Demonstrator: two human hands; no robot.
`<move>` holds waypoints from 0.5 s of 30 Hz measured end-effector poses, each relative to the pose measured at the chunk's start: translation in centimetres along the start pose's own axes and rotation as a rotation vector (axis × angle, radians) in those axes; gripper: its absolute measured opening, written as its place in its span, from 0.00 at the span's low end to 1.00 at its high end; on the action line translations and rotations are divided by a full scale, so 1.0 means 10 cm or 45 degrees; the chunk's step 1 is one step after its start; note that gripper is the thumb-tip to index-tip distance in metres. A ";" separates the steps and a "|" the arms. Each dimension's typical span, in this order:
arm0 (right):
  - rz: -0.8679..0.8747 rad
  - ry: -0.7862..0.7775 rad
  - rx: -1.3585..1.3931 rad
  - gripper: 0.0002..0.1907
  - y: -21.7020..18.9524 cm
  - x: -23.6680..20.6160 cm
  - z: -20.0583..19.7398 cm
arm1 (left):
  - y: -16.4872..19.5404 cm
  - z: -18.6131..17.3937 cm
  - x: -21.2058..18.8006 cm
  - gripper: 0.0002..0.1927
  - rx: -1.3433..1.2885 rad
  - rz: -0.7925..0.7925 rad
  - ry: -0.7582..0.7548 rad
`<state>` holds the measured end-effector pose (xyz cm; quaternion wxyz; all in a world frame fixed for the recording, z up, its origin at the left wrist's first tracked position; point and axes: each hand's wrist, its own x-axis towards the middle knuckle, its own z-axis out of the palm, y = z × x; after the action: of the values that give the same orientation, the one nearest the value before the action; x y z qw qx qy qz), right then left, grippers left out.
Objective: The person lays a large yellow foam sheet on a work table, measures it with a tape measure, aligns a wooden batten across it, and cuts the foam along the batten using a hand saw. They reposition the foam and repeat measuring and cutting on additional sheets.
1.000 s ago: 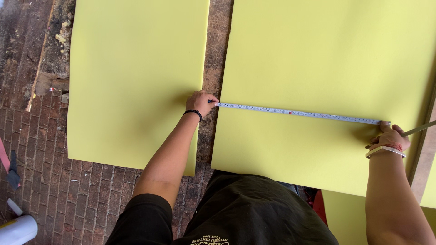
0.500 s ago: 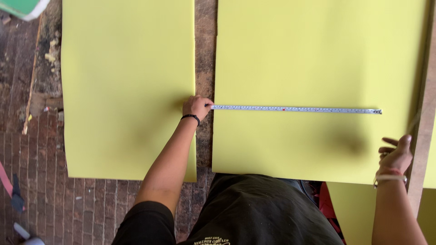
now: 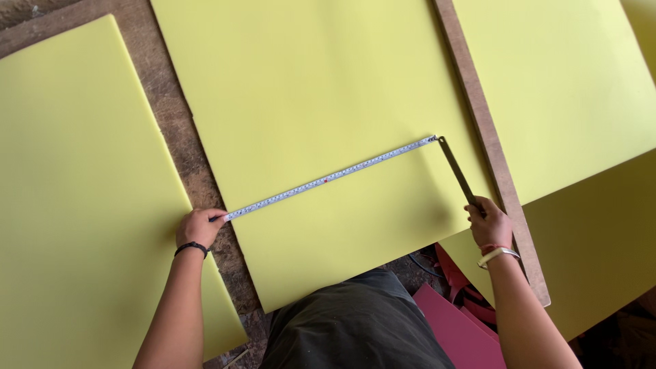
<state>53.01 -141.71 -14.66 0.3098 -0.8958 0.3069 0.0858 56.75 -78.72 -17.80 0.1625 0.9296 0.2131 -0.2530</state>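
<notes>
Tape measure (image 3: 331,179) flat on matte yellow sheet (image 3: 321,102) | left hand (image 3: 198,227) pinches end | right hand (image 3: 489,224) grips metal strip (image 3: 456,171)

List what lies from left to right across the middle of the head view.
Left yellow foam sheet → left hand → measuring tape → thin dark rod → right hand → long wooden strip → right yellow foam sheet.

Three foam sheets side by side on the bench (image 3: 179,130): left sheet (image 3: 82,205), middle sheet (image 3: 321,123), right sheet (image 3: 560,89). Wooden strip (image 3: 488,143) runs between middle and right sheets. Tape measure (image 3: 328,179) lies across the middle sheet, left hand (image 3: 199,227) at its left end, right hand (image 3: 489,224) near the sheet's right edge holding a metal ruler (image 3: 456,171) that reaches the tape's far end.
</notes>
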 end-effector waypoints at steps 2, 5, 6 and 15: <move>-0.006 0.064 0.034 0.12 -0.11 0.05 0.03 | 0.02 -0.02 -0.02 0.10 0.004 -0.015 -0.016; 0.029 0.081 -0.069 0.14 -0.19 0.17 0.07 | 0.04 -0.03 -0.03 0.11 -0.012 -0.041 -0.034; 0.048 0.072 -0.129 0.14 -0.18 0.21 0.09 | 0.04 -0.03 -0.04 0.11 -0.016 -0.040 -0.033; -0.284 0.169 -0.316 0.12 0.13 0.37 0.20 | 0.05 -0.04 -0.02 0.10 -0.001 -0.081 -0.081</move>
<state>55.22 -143.13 -18.19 0.1834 -0.9594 0.2125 0.0287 57.03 -79.10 -17.29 0.1613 0.9138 0.2375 -0.2874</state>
